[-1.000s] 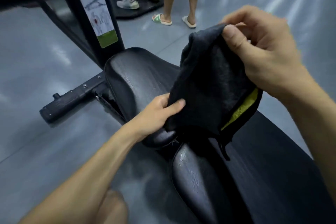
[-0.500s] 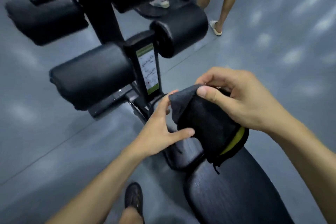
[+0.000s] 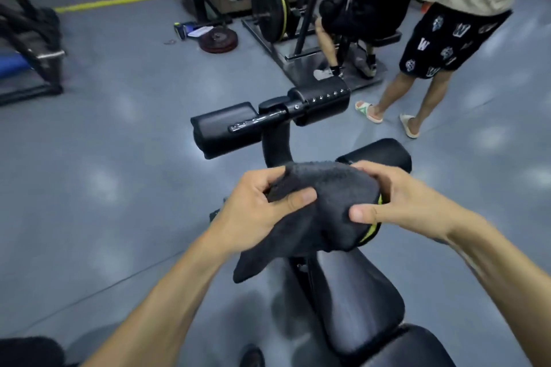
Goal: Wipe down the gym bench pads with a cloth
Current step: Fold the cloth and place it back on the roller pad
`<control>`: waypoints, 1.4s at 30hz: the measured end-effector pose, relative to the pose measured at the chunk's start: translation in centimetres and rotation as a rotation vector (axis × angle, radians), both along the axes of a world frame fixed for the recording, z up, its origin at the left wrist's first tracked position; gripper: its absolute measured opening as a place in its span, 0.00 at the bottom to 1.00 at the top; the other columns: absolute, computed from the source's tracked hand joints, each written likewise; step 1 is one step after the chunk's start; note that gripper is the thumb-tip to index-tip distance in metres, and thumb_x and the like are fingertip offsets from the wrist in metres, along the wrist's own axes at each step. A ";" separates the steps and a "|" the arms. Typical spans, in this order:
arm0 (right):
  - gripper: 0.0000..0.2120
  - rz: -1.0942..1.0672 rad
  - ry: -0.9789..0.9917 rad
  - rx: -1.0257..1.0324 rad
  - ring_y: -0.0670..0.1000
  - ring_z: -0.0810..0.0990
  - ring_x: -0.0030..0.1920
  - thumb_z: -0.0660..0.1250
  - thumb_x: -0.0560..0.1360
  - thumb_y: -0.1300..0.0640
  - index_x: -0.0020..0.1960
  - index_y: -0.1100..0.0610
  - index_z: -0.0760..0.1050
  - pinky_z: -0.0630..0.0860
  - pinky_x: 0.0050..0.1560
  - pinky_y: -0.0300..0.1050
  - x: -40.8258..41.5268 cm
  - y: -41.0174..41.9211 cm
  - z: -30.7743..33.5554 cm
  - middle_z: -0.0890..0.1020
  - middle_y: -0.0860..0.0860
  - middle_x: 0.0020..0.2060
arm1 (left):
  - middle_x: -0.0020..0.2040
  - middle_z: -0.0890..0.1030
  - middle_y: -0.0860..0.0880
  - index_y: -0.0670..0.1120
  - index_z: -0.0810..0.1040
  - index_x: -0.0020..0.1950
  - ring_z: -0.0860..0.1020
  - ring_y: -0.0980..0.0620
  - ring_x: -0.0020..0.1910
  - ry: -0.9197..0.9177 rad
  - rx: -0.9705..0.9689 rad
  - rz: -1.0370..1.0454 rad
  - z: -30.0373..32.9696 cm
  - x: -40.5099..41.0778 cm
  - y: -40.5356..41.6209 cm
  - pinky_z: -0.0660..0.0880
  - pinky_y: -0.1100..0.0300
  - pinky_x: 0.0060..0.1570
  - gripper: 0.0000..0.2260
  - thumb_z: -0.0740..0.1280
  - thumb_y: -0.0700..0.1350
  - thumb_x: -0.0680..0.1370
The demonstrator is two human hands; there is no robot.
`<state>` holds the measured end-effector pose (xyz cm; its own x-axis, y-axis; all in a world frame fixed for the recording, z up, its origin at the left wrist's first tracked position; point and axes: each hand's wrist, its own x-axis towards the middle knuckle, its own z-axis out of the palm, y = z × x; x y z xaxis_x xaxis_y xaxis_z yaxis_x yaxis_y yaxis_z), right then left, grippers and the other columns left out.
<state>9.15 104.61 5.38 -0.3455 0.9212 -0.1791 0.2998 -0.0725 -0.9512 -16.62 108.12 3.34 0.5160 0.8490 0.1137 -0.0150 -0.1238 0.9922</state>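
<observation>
Cloth (image 3: 325, 202) between both gripping hands

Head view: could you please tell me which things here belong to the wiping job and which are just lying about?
Part of the job:
- dark cloth, held by left hand and right hand
- seat pad
- roller pads

Just lying about:
- weight plate on the floor
- papers beside it
- bystander's sandals

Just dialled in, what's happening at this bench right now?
A person grips a dark grey terry cloth with a yellow-green edge in both hands, left hand and right hand, bunching it above the black padded bench seat. The cloth isn't on any pad; the black foam leg rollers lie ahead.
</observation>
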 end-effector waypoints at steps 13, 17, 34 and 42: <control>0.10 -0.416 0.200 -0.003 0.53 0.85 0.59 0.66 0.82 0.60 0.62 0.55 0.80 0.81 0.57 0.44 -9.7 14.4 -6.4 0.86 0.52 0.57 | 0.52 0.87 0.54 0.58 0.86 0.51 0.86 0.54 0.52 -0.044 -0.329 0.231 -4.6 -7.3 14.0 0.82 0.61 0.43 0.09 0.67 0.57 0.81; 0.12 -0.386 0.004 0.031 0.58 0.82 0.63 0.66 0.83 0.61 0.65 0.61 0.77 0.78 0.66 0.56 -9.3 20.7 -5.1 0.84 0.59 0.61 | 0.51 0.88 0.52 0.49 0.84 0.54 0.86 0.54 0.50 -0.104 -0.426 0.323 -5.4 -6.2 18.5 0.83 0.58 0.42 0.13 0.67 0.56 0.81; 0.38 0.115 -1.248 0.174 0.57 0.52 0.82 0.68 0.78 0.46 0.82 0.44 0.53 0.51 0.78 0.68 -11.1 30.0 -12.8 0.57 0.49 0.82 | 0.69 0.77 0.51 0.55 0.68 0.76 0.75 0.48 0.67 0.739 -0.005 0.055 -14.3 -5.1 28.9 0.69 0.59 0.62 0.23 0.66 0.55 0.81; 0.38 -0.062 -1.040 0.135 0.58 0.43 0.83 0.63 0.81 0.50 0.84 0.43 0.44 0.42 0.79 0.67 -12.2 26.4 -13.3 0.46 0.48 0.84 | 0.77 0.68 0.47 0.58 0.62 0.80 0.67 0.42 0.75 0.944 0.087 0.101 -14.2 -4.8 28.1 0.67 0.44 0.72 0.25 0.60 0.57 0.83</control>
<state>-3.02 131.04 -7.93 -0.0318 0.9664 -0.2552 0.9732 -0.0282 -0.2283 -21.45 136.19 -10.90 0.3520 0.9026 -0.2477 0.8023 -0.1546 0.5766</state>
